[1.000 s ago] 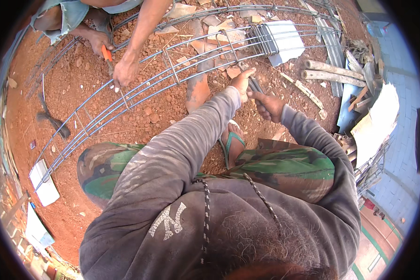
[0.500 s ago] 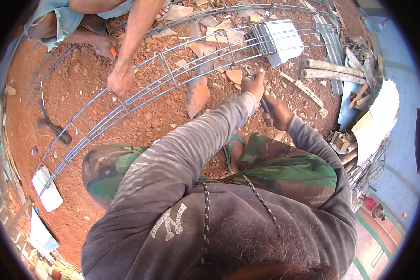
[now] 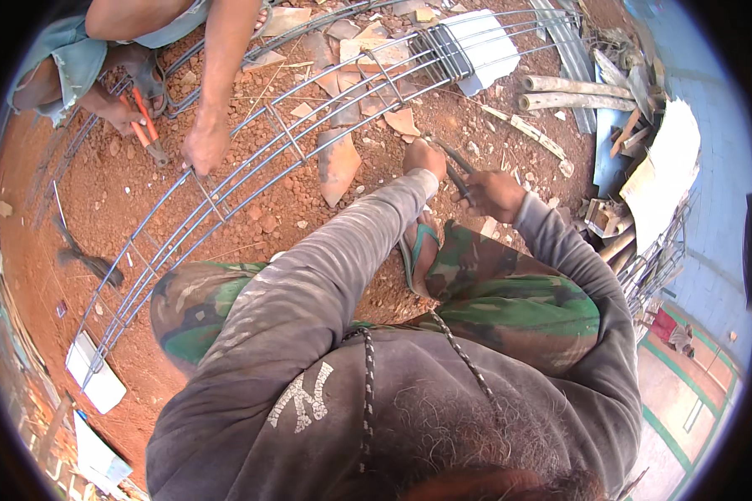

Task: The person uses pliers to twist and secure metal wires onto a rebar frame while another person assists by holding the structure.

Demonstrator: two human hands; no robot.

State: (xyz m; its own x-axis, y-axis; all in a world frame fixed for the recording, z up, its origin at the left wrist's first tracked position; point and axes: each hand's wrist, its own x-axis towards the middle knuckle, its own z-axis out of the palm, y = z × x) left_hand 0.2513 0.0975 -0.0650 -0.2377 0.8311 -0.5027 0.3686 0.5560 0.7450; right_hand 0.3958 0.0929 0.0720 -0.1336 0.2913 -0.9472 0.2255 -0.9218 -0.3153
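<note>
In front of my knees, my right hand (image 3: 495, 196) is closed around the dark handles of a plier-like tool (image 3: 457, 159), which spread apart. Close by on its left, my left hand (image 3: 426, 157) makes a fist at the tool's other end; what it grips is hidden under the fingers. Beyond both hands, a long steel rebar cage (image 3: 286, 132) curves across the ground, with a bundle of stirrups (image 3: 445, 52) gathered on it. Across the cage, a co-worker's hand (image 3: 205, 149) touches a bar, and the other holds orange-handled pincers (image 3: 146, 129).
Broken tile pieces (image 3: 339, 167) lie on the reddish soil under the cage. White sheets (image 3: 483, 58) (image 3: 96, 376) sit beneath its two ends. Bamboo poles (image 3: 576, 101) and scrap are piled at right, near a blue wall (image 3: 714, 159). A dark bundle (image 3: 96, 265) lies at left.
My hands have shifted slightly, and the tool's handles now show spread apart. The co-worker's orange-handled pincers have come into fuller view, angled open. The whole view has shifted a little.
</note>
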